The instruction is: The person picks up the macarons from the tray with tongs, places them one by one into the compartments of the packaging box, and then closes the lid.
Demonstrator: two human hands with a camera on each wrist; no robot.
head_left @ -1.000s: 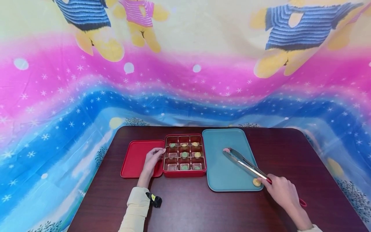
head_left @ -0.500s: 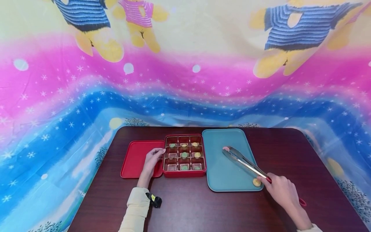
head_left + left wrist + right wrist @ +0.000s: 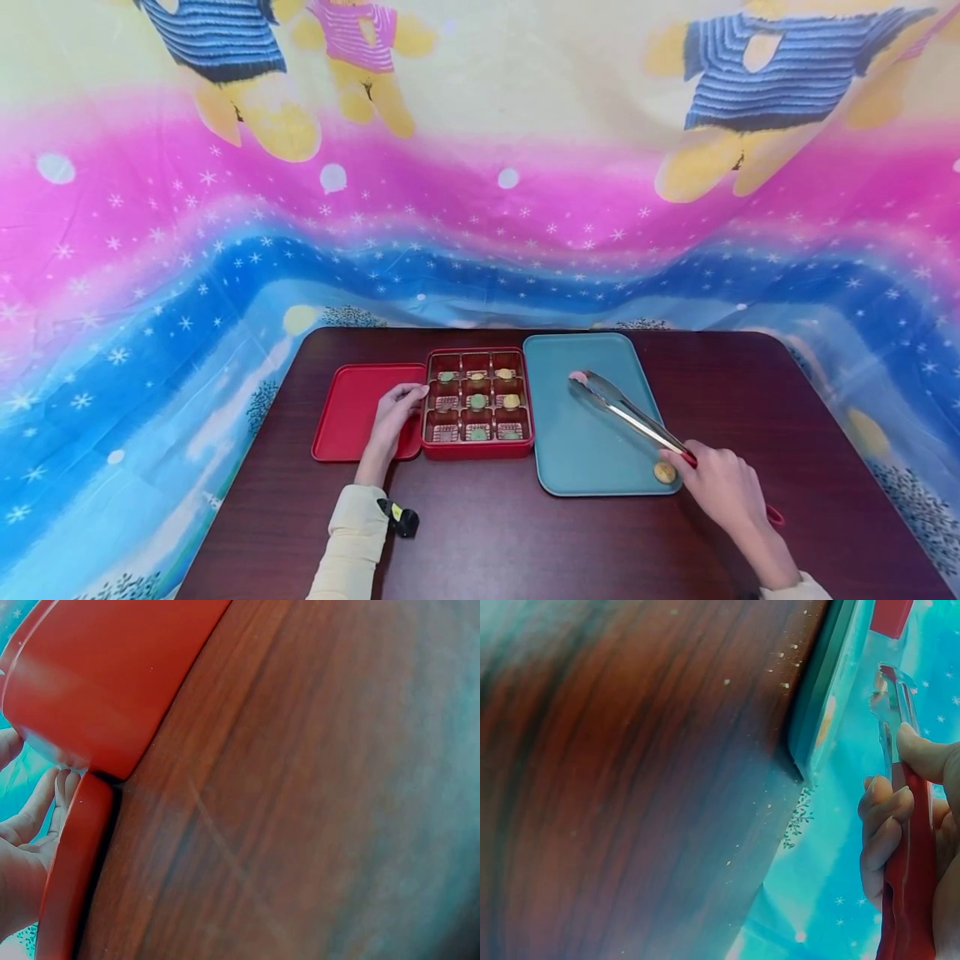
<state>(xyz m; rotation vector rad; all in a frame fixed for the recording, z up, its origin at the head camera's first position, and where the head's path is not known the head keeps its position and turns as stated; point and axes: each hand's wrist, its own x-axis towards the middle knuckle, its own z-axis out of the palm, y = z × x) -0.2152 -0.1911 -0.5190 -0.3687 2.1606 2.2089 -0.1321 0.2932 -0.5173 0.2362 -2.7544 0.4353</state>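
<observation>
My right hand (image 3: 723,492) grips red-handled metal tongs (image 3: 637,418), its thumb along the handle in the right wrist view. The tongs' tips close around a small pink piece (image 3: 578,377) over the teal tray (image 3: 592,462). A round yellow cookie (image 3: 664,472) lies at the tray's near right corner, close to that hand. My left hand (image 3: 392,421) rests over the red lid (image 3: 348,417), fingertips touching the left side of the red divided box (image 3: 477,451). Several compartments hold round green cookies (image 3: 478,402) and yellow cookies (image 3: 512,401); the left middle and left front ones show only their patterned bottoms.
Lid, box and tray stand side by side on the dark wooden table (image 3: 480,533). Pale crumbs (image 3: 785,685) lie beside the tray in the right wrist view. A printed cloth (image 3: 480,208) hangs behind the table. A black band end (image 3: 403,520) sticks out from the left sleeve.
The tongs and the pink piece have moved a little left and toward the far side of the tray, the right hand with them. The left hand has stayed still.
</observation>
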